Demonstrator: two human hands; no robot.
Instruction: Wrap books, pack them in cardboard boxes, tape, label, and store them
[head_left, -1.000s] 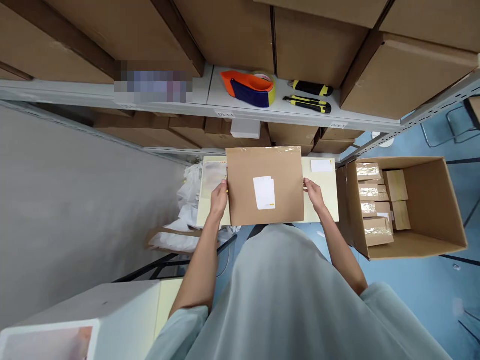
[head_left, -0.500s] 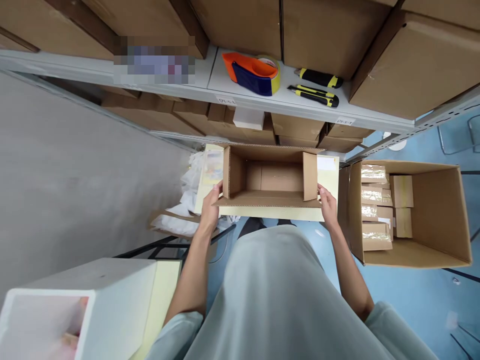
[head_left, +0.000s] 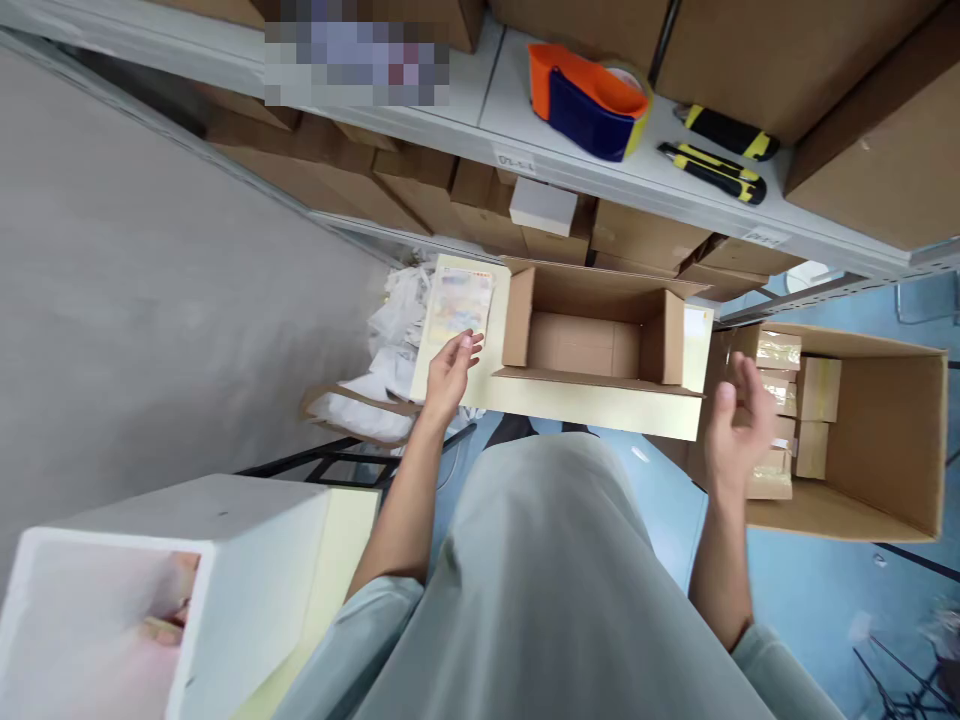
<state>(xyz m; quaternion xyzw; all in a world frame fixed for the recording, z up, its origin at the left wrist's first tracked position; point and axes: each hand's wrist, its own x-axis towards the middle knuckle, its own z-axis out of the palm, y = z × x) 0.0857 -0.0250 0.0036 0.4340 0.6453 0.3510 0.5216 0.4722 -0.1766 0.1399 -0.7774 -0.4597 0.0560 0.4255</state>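
Observation:
An open cardboard box (head_left: 585, 340) with its flaps up sits on a pale yellow board (head_left: 600, 405), nothing visible inside it. My left hand (head_left: 450, 372) hovers left of the box, fingers apart and holding nothing, close to a printed sheet (head_left: 461, 302) on the board. Off to the right, my right hand (head_left: 739, 425) is raised with its fingers apart, a little blurred, in front of a large carton (head_left: 885, 430). Several small taped boxes (head_left: 817, 390) lie inside that carton.
On the shelf (head_left: 480, 120) above are an orange and blue tape dispenser (head_left: 589, 100) and two cutters (head_left: 716, 170). Brown boxes (head_left: 405, 185) fill the lower level. A white foam box (head_left: 255, 560) stands lower left; white bags (head_left: 390, 350) lie beside the wall.
Both hands have let go of the open cardboard box. The right hand has moved right, towards the large carton; the left is now clear of the box's side. The view has shifted.

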